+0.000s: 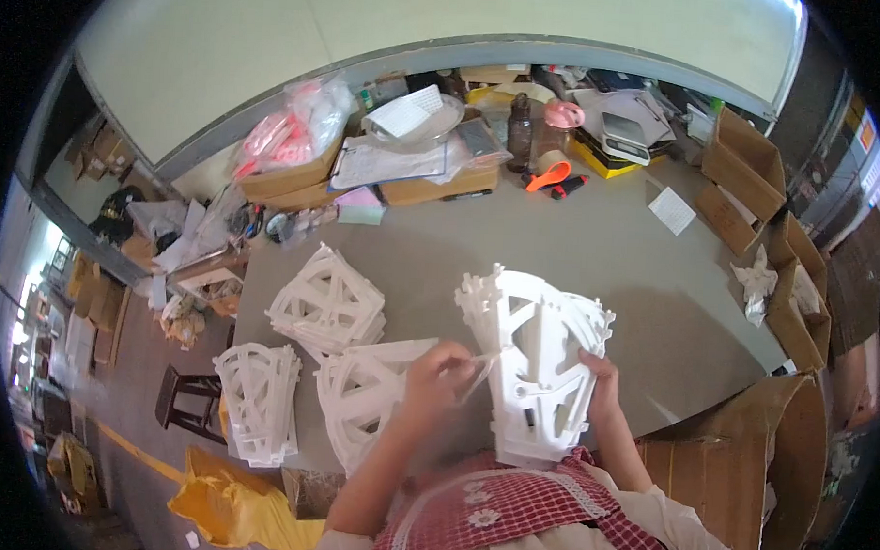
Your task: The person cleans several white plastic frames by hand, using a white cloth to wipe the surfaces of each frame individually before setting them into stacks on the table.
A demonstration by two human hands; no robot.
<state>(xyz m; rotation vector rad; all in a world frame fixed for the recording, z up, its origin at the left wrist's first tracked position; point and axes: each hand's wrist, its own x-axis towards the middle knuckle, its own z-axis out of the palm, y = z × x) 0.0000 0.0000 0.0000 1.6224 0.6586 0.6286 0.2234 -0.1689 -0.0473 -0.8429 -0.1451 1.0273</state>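
A stack of white plastic fan-shaped frames (pixel 541 380) is held up at the table's near edge, against my apron. My right hand (pixel 599 385) is closed around the stack's right side, thumb on the front. On the other side my left hand (pixel 439 374) is closed, its fingers pinching a thin pale band (pixel 483 362) that runs to the stack's left edge. Whether the band goes all the way round is hidden. Similar white frames lie to the left in three piles: a far pile (pixel 329 300), a near pile (pixel 356 393) beside my left forearm, and a left pile (pixel 258 402) at the table edge.
Along the back of the grey table (pixel 441 246) stand a dark bottle (pixel 520 132), a pink-lidded jar (pixel 559 124), an orange scoop (pixel 550 176) and a small scale (pixel 626 138). Cardboard boxes (pixel 744 169) line the right side. A yellow bag (pixel 243 506) lies at lower left, below a dark stool (pixel 191 402).
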